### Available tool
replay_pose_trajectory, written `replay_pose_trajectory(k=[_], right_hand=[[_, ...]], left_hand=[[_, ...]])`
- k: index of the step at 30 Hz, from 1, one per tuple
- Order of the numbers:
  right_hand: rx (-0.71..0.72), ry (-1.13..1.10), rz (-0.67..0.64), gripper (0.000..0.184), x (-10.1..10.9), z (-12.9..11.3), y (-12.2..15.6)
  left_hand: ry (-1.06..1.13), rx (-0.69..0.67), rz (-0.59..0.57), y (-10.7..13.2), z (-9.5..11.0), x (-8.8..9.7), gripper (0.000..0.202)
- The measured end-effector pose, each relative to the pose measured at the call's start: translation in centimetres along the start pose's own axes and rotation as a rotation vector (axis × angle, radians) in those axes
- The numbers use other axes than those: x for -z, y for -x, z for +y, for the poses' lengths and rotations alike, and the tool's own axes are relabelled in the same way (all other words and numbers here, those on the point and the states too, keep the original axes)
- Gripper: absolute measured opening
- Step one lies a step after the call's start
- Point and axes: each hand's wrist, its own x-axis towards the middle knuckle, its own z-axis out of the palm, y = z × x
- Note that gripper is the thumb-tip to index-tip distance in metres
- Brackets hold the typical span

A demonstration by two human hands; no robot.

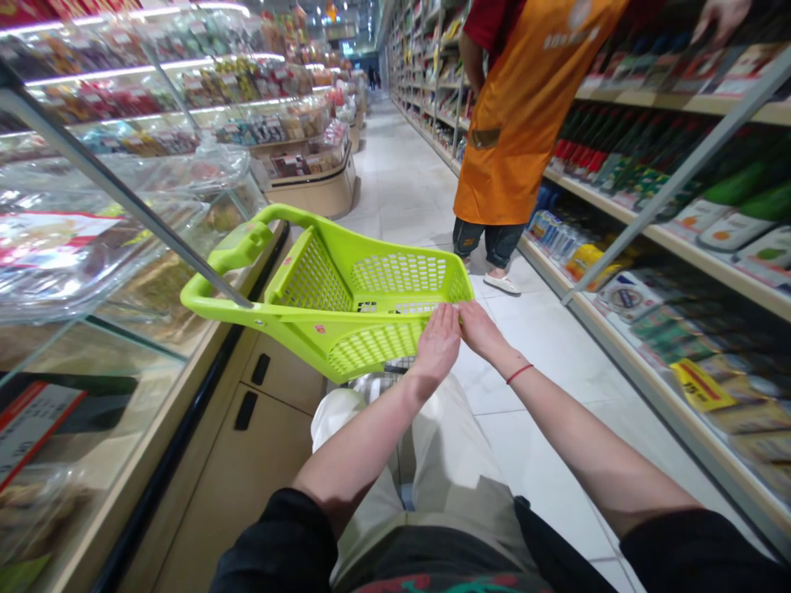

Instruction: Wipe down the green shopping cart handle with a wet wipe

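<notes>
A lime-green plastic shopping basket (346,284) hangs tilted in front of me, its handle pointing left toward the glass counter. My left hand (437,344) is closed over the basket's near rim, fingers curled on the edge. Right beside it, my right hand (479,328) grips the same rim, with a red band on its wrist. The two hands touch each other at the rim. The basket looks empty.
A glass display counter (92,272) with packaged food runs along my left, wooden cabinets below. Shelves of packaged goods (680,272) line the right. A person in an orange apron (525,115) stands ahead on the right of the tiled aisle (401,173).
</notes>
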Motion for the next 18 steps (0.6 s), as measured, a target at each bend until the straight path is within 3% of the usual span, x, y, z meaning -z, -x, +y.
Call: replay_pose_trajectory(k=[6,12,15,18], right_hand=[[0.053,-0.016,0.068,0.025,-0.7,2.2,0.6],[0.047,-0.072,0.109,0.017,-1.1,3.6,0.9],[0.028,-0.074,0.106,0.012,-0.9,3.4,0.8],[0.007,-0.081,0.086,0.015,-0.7,3.0,0.8]], left_hand=[[-0.007,-0.019,-0.027,1.0,-1.5,0.8,0.048],[0.001,0.099,-0.035,3.0,-4.1,2.1,0.054],[-0.013,0.121,-0.053,3.0,-3.9,2.2,0.055],[-0.027,0.079,-0.051,2.0,-2.3,1.7,0.052]])
